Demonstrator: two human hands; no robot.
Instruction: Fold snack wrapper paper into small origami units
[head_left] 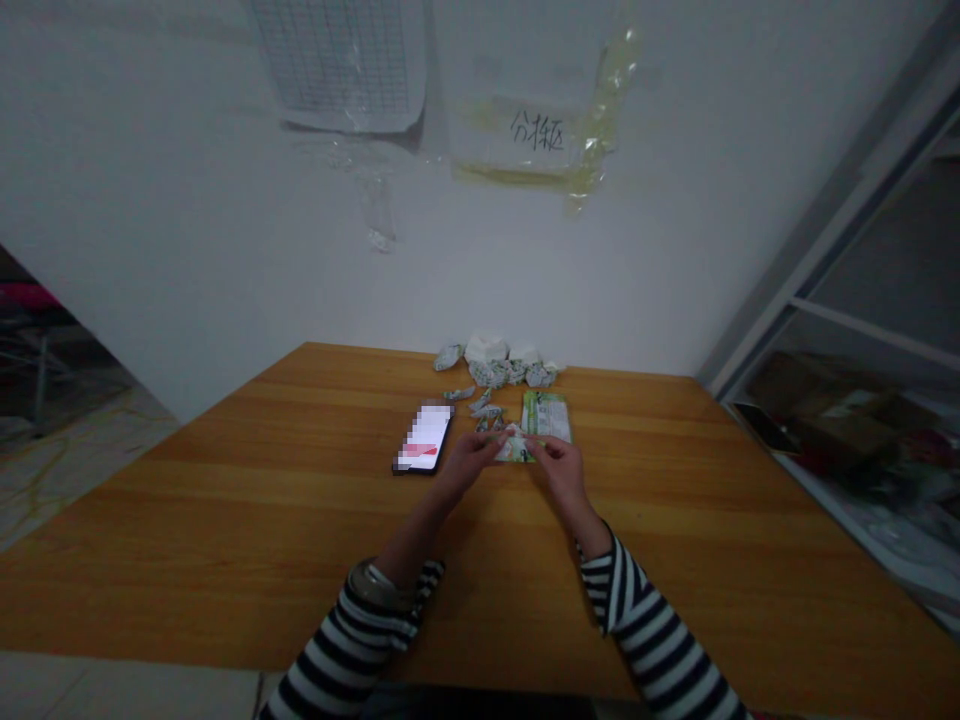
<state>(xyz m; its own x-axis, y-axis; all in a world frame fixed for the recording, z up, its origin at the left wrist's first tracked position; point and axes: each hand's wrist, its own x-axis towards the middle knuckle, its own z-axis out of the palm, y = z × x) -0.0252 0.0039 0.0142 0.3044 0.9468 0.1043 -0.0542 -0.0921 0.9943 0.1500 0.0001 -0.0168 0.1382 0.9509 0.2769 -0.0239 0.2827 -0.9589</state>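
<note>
A left hand (469,462) and a right hand (559,462) each close their grip on one end of a small paper (514,445), held low over the table (225,520). The paper sits at the near edge of a green packet (547,415). A phone (424,438) lies left of the packet, folded scraps (495,365) beyond it.

Black-and-white striped sleeves (645,630), green-and-white printed paper (545,415), orange-brown wood-grain bench (225,520), black phone (424,440) glowing white and red.

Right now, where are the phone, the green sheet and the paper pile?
phone (424,438): head view, middle of lit screen.
green sheet (546,411): head view, its upper half.
paper pile (493,360): head view, white top piece.
</note>
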